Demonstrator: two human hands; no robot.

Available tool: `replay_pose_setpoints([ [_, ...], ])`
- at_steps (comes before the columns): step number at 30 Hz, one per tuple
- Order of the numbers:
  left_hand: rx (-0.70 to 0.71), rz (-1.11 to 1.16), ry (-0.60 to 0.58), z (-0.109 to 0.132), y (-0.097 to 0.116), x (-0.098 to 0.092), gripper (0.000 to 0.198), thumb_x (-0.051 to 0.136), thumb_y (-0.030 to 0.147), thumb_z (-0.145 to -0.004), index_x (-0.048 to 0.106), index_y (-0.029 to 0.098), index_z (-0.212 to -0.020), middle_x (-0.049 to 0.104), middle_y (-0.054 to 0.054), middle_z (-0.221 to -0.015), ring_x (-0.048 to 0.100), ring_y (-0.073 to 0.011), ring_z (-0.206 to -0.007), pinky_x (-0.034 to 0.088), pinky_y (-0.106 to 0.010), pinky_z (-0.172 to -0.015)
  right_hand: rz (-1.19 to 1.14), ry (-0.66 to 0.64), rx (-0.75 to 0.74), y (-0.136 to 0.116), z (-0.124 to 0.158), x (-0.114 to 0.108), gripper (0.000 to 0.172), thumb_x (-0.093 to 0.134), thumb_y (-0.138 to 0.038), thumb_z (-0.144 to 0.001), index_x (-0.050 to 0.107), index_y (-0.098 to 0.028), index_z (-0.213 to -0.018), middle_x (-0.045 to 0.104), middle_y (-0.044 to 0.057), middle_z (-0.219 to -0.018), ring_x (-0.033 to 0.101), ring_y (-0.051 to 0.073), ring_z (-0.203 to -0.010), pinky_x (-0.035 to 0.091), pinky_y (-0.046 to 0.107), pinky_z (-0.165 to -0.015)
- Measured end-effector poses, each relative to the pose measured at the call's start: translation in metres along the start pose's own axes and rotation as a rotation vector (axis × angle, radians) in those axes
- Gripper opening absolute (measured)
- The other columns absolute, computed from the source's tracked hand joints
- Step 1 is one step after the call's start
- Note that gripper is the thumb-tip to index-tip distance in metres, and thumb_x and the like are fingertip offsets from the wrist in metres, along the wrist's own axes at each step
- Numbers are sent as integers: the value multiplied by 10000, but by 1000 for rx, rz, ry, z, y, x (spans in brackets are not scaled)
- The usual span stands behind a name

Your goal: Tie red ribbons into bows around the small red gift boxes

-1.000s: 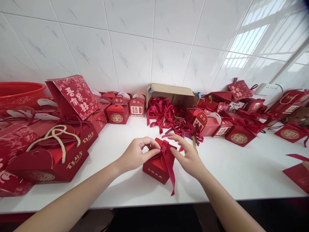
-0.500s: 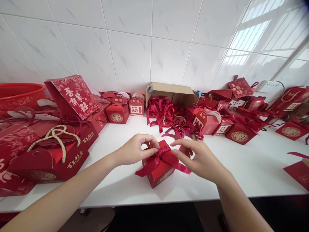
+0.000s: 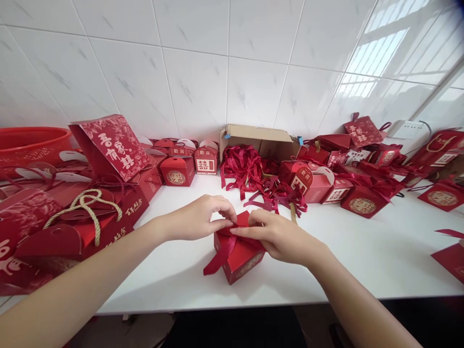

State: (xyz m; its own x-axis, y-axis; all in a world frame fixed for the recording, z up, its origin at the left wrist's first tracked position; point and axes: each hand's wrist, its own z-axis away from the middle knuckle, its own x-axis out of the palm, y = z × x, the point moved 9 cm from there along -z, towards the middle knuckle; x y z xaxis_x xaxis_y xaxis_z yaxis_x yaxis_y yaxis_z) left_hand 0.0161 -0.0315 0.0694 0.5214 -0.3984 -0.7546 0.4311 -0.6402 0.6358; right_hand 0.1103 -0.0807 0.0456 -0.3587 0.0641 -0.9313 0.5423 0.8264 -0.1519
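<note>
Near the table's middle, our left hand (image 3: 195,218) pinches soft-looking ribbon (image 3: 220,256) atop a red box (image 3: 239,258), likely light, crushable, best held low on its sides; our right hand (image 3: 284,237) touches the ribbon, grip unclear.

There are two hands (image 3: 194,219), one carton (image 3: 259,131), one basket (image 3: 34,154) and over a dozen boxes (image 3: 243,254).

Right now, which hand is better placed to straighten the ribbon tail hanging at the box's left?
Likely the left hand: it sits on the same side as the ribbon tail. The right hand reaches over the red box from the opposite side.
</note>
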Motion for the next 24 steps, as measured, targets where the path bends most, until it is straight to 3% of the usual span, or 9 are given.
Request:
replay_pose_setpoints([
  [8, -36, -54, -28, -8, -7, 2, 142, 497, 267, -866, 633, 227, -865, 647, -30, -902, 585, -181, -815, 466, -251, -733, -74, -21, -4, 4, -1, 10, 472, 436, -23, -850, 663, -289, -1167, 506, 48, -817, 462, 155, -747, 436, 263, -653],
  [13, 5, 44, -158, -6, -13, 14, 134, 560, 323, -855, 658, 250, -910, 568, -48, -1263, 509, -216, -1165, 436, -301, -950, -134, 13, -6, 8, 0, 10, 507, 400, -2, -846, 664, -295, -1165, 462, 39, -814, 456, 143, -733, 449, 257, -651],
  [16, 28, 44, -205, -3, -17, 19, 126, 630, 308, -807, 662, 260, -919, 500, -50, -1368, 437, -242, -1270, 396, -343, -1017, -157, 18, -4, 10, 0, 11, 519, 398, -3, -847, 651, -306, -1184, 454, 37, -817, 448, 141, -721, 449, 256, -637],
  [21, 15, 163, -219, -3, -21, 24, 164, 539, 335, -870, 641, 230, -795, 519, -45, -1352, 497, -219, -1225, 398, -321, -1011, -194, 15, -5, 11, 0, 13, 515, 399, -6, -849, 651, -303, -1186, 475, 49, -847, 465, 148, -755, 450, 262, -653],
  [24, -7, 155, -141, -6, -21, 20, 238, 493, 357, -893, 618, 222, -741, 582, -46, -1260, 529, -212, -1165, 393, -327, -1005, -188, 22, -23, 10, 0, 13, 508, 391, -5, -851, 658, -294, -1174, 489, 52, -845, 471, 151, -754, 460, 272, -664],
])
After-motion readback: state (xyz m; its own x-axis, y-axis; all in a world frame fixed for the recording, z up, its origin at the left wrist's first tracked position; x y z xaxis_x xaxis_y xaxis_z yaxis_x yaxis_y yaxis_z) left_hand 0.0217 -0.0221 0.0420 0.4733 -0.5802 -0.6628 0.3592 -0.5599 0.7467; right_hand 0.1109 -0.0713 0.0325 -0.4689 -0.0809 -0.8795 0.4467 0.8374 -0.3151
